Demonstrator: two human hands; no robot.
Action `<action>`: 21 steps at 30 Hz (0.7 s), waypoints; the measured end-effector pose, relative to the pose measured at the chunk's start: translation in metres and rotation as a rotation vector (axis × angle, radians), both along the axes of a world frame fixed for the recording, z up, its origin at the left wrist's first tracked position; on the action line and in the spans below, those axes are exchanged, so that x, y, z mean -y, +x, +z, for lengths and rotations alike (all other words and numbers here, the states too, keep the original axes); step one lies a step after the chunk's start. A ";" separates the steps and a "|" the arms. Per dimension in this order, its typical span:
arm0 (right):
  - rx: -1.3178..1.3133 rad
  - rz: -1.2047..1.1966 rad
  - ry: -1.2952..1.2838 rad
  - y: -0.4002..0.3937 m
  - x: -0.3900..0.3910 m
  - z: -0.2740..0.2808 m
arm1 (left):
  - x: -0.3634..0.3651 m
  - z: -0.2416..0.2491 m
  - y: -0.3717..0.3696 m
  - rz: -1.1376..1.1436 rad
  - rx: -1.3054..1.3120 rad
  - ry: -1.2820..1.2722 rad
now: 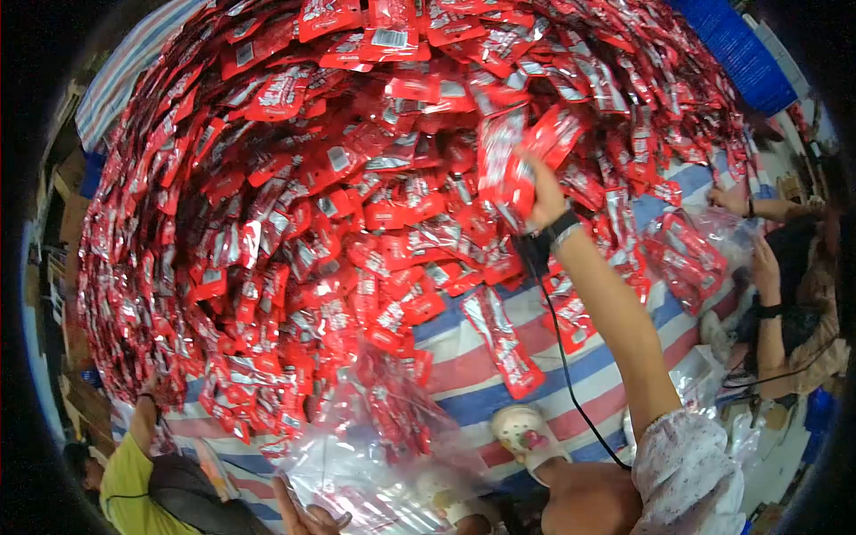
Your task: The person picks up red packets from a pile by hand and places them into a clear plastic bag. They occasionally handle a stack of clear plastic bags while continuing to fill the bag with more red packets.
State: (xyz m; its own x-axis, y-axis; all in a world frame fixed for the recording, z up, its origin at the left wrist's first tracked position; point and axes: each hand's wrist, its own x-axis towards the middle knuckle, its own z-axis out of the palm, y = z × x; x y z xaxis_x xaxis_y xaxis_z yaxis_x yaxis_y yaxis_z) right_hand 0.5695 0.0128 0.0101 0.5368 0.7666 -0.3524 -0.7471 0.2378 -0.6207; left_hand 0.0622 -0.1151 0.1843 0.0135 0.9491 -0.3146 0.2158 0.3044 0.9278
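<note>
My right hand, with a black band at the wrist, is closed around red packets in front of the large heap of red packets. At the bottom, my left hand is at the lower left edge of a clear plastic bag; its fingers are partly seen, and its hold on the bag cannot be made out. Several red packets show inside or behind the clear film. One loose packet lies on the striped sheet between my hands.
Striped sheeting lies under the heap. A person at the right handles a clear bag of red packets. Another person in a yellow top reaches to the heap at lower left. A blue crate stands at upper right. A black cable hangs from my right wrist.
</note>
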 end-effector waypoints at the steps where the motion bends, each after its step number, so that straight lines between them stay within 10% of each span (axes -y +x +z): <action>1: 0.128 0.043 -0.085 -0.022 0.028 0.009 | 0.009 -0.006 0.002 0.008 0.022 -0.002; 9: 1.666 0.459 -0.536 -0.091 0.279 -0.021 | 0.066 0.000 0.025 0.084 0.205 0.190; 13: 1.662 0.952 -0.836 -0.102 0.380 -0.072 | 0.097 0.027 0.029 0.090 0.249 0.215; 21: 1.934 0.598 -0.942 -0.122 0.386 -0.081 | 0.110 -0.009 0.017 0.012 0.264 0.060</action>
State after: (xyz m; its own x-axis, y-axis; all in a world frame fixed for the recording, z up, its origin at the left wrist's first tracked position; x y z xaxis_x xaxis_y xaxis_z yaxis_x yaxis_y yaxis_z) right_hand 0.4472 -0.3729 -0.0707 0.4195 0.9025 -0.0974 0.8721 -0.4305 -0.2326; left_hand 0.0792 -0.2246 0.1750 0.0767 0.9666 -0.2445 -0.0393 0.2480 0.9680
